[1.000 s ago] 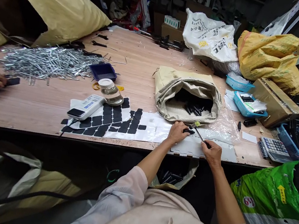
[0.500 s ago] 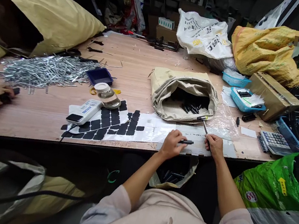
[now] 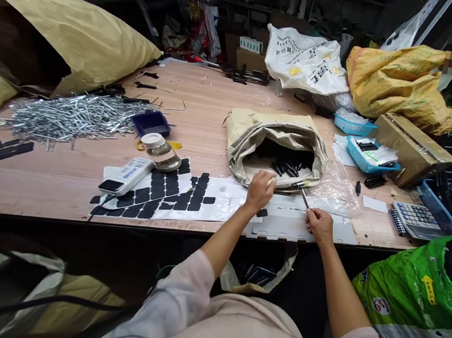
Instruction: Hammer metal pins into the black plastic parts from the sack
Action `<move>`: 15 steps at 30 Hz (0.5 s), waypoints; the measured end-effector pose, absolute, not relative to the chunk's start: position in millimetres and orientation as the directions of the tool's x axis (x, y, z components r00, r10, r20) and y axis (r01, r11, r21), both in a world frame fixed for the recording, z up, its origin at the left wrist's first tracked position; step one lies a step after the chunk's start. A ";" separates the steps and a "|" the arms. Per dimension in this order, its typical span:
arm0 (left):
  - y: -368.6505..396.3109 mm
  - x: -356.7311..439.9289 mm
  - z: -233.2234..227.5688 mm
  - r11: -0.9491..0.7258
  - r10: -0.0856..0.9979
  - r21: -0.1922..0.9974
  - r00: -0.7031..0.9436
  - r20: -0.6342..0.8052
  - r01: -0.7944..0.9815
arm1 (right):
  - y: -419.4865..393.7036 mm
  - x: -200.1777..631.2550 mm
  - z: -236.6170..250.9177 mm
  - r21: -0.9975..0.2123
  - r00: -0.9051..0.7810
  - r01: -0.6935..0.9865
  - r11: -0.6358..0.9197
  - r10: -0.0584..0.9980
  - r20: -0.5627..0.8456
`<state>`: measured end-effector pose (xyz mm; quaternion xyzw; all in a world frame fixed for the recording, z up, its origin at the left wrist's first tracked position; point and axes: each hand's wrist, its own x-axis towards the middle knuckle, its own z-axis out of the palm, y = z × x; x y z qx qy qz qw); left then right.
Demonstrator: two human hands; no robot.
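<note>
Near the table's point(image 3: 74, 189) front edge, the right hand point(image 3: 319, 226) has its fingers curled tight around the handle of a small hammer point(image 3: 303, 193); the grip end is hidden inside the fist. Its long axis runs from the hand away and leftward, the head lying at the mouth of the beige sack point(image 3: 276, 143). The left hand point(image 3: 259, 191) reaches toward that mouth, fingers bunched together; whether they pinch anything is hard to make out. Black pieces point(image 3: 287, 167) inside the sack are too dim to identify.
</note>
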<state>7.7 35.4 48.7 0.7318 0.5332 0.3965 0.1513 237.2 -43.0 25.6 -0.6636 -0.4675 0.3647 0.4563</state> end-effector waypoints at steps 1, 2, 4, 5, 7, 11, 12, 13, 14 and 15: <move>63.7 13.2 52.7 -0.325 0.917 0.622 0.078 0.390 0.712 | -42.5 236.8 25.4 -0.944 0.301 0.293 -0.148 0.952 -0.056; 88.1 17.6 55.2 -0.281 0.934 0.592 0.073 0.350 0.755 | -42.0 236.5 25.1 -0.944 0.304 0.295 -0.150 0.951 -0.056; 123.6 23.5 55.2 -0.241 0.962 0.514 0.130 0.241 0.823 | -41.0 235.9 24.9 -0.944 0.313 0.292 -0.157 0.948 -0.061; 134.9 25.1 53.3 -0.245 0.967 0.473 0.176 0.186 0.847 | -40.6 235.5 25.1 -0.943 0.318 0.292 -0.159 0.946 -0.061; 147.5 26.1 47.7 -0.280 0.960 0.394 0.259 0.108 0.875 | -40.3 234.7 26.3 -0.940 0.319 0.301 -0.159 0.946 -0.057; 150.7 20.9 43.6 -0.308 0.950 0.324 0.307 0.055 0.894 | -40.9 232.8 30.6 -0.932 0.324 0.319 -0.175 0.944 -0.066; 148.6 18.3 45.5 -0.301 0.952 0.329 0.305 0.038 0.895 | -41.1 232.5 31.3 -0.931 0.327 0.318 -0.180 0.942 -0.071; 145.2 15.4 48.5 -0.293 0.953 0.341 0.302 0.028 0.893 | -41.2 232.3 31.8 -0.930 0.330 0.318 -0.184 0.941 -0.073; 140.0 12.3 52.2 -0.287 0.955 0.362 0.295 0.032 0.887 | -41.3 232.3 31.9 -0.930 0.331 0.317 -0.185 0.941 -0.074; 132.7 9.2 56.0 -0.284 0.957 0.390 0.285 0.056 0.876 | -41.3 232.4 31.8 -0.931 0.332 0.316 -0.185 0.940 -0.075</move>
